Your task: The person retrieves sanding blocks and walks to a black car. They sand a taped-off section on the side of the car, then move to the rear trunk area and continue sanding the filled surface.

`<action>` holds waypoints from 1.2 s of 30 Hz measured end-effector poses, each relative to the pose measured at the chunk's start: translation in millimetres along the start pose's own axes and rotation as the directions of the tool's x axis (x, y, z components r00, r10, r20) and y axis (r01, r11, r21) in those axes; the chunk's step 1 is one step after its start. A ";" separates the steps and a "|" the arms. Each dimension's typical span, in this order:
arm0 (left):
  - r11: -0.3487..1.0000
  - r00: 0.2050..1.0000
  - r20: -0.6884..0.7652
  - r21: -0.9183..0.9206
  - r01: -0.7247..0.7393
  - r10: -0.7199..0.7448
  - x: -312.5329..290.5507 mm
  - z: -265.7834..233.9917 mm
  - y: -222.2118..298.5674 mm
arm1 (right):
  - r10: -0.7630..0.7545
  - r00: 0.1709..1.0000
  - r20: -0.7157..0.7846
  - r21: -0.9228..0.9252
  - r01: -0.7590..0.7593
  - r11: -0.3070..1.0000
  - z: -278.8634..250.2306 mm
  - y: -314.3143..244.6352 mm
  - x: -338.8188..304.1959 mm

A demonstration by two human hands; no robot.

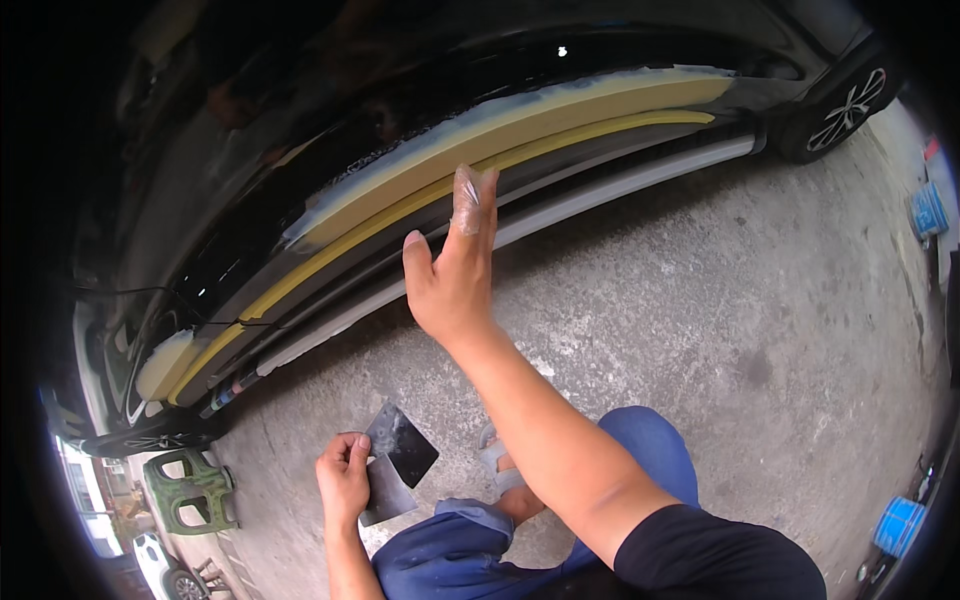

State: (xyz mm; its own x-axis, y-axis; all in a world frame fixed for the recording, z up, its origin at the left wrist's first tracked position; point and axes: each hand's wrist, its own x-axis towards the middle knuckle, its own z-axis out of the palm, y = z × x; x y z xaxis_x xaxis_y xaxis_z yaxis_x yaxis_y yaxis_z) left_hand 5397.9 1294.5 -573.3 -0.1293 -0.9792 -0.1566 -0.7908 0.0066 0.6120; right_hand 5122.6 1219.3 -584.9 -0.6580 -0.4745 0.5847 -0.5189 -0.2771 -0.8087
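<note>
My right hand point(458, 275) reaches up to the side of a black car point(330, 90), its fingers stretched out and thumb apart, holding nothing. Clear plastic film or tape wraps one of its fingers. The fingertips overlap the yellow strip point(540, 152) and the lower edge of a tan filler patch point(420, 187); whether they touch is hard to tell. Lower down, my left hand point(343, 475) is closed on dark grey sandpaper point(402, 447), pinched between thumb and fingers. One black part has pale dusty smears, and a greyer part hangs below it.
A silver sill trim point(620, 197) runs along the car's lower side, with a wheel point(845, 110) at the far right. A green plastic stool point(190, 492) stands at left. Blue tins point(898, 527) line the right edge. Beneath me is stained concrete floor point(700, 330).
</note>
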 end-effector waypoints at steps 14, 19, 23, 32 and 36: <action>0.999 0.998 0.055 0.026 -0.042 0.040 9.5 6.6 14.2 | -0.071 0.990 0.119 -0.090 0.082 0.993 -17.5 9.4 -3.6; 0.998 0.996 0.064 0.009 -0.064 0.063 11.6 10.8 25.1 | 0.130 0.991 0.039 0.229 -0.136 0.964 -30.6 16.8 -16.8; 0.997 0.995 0.067 0.017 -0.074 0.073 12.6 13.3 30.7 | 0.389 0.892 0.230 0.421 -0.452 0.787 -44.0 40.3 -19.9; 0.997 0.994 0.087 -0.032 -0.067 0.070 16.3 16.8 28.1 | 0.310 0.948 0.074 0.060 -0.315 0.947 -79.1 56.1 8.5; 0.996 0.993 0.087 -0.033 -0.082 0.085 18.0 19.3 32.3 | 0.135 0.990 0.051 -0.082 -0.130 0.988 -82.1 54.9 17.1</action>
State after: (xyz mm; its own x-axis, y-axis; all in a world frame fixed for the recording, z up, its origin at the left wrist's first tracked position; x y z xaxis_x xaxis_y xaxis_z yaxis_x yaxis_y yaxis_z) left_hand 5358.5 1281.1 -571.3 -0.2473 -0.9537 -0.1711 -0.7574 0.0801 0.6480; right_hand 5038.0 1264.6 -614.0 -0.6932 -0.5496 0.4664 -0.4715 -0.1436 -0.8701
